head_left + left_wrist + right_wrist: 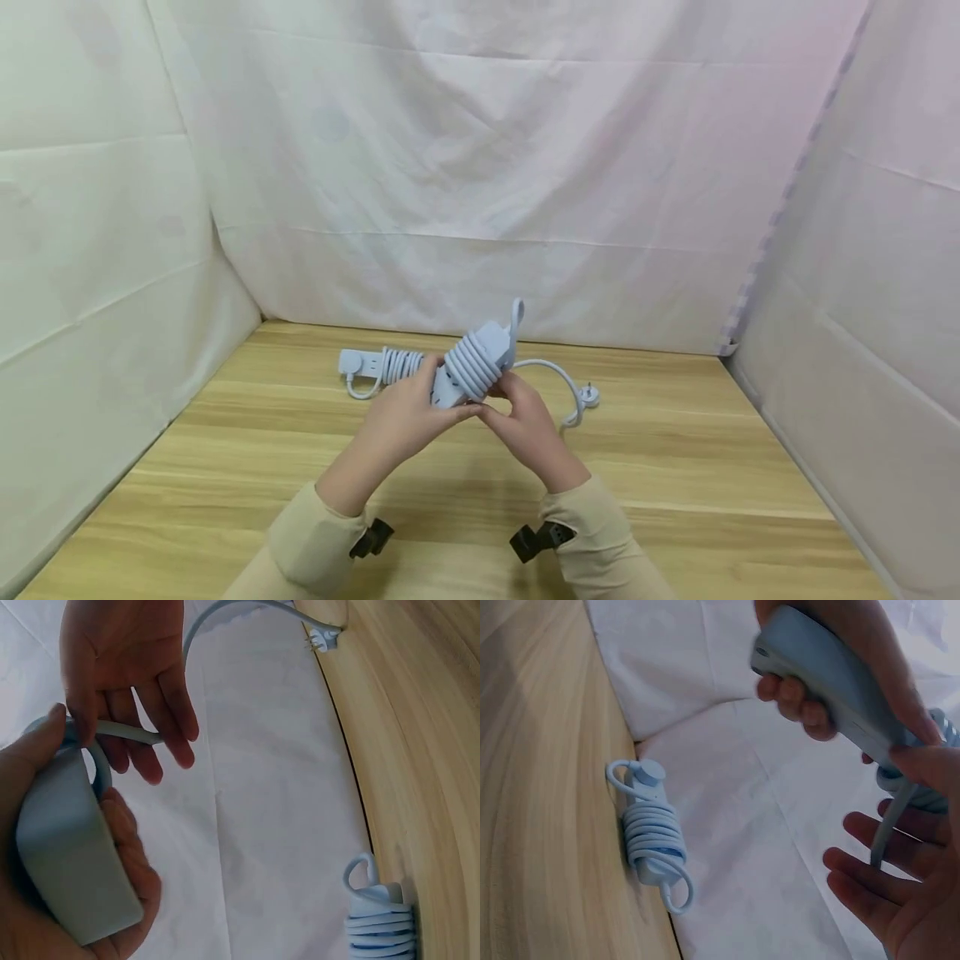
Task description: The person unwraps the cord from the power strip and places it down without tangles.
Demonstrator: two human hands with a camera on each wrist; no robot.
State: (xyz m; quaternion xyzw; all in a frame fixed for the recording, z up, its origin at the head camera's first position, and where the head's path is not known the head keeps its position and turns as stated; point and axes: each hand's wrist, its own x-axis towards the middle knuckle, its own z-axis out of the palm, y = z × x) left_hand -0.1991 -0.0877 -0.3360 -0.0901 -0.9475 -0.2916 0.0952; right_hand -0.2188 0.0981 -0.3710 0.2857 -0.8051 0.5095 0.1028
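My left hand (405, 412) grips a white power strip (448, 390), tilted up above the table, with cord wrapped in several turns (471, 367) round its far part. The right hand (528, 421) is at the strip's right side. Its thumb rests near the wraps, and the loose length of power cord (889, 829) runs through its loosely bent fingers. The cord's free end trails to a plug (590, 395) on the table. In the left wrist view, the strip's smooth back (82, 862) faces the camera and hides the sockets.
A second white power strip (363, 363) lies on the wooden table (675, 467) behind the left hand, its cord coiled round it and its plug seated in a socket. White cloth walls (480, 167) stand at the back and both sides.
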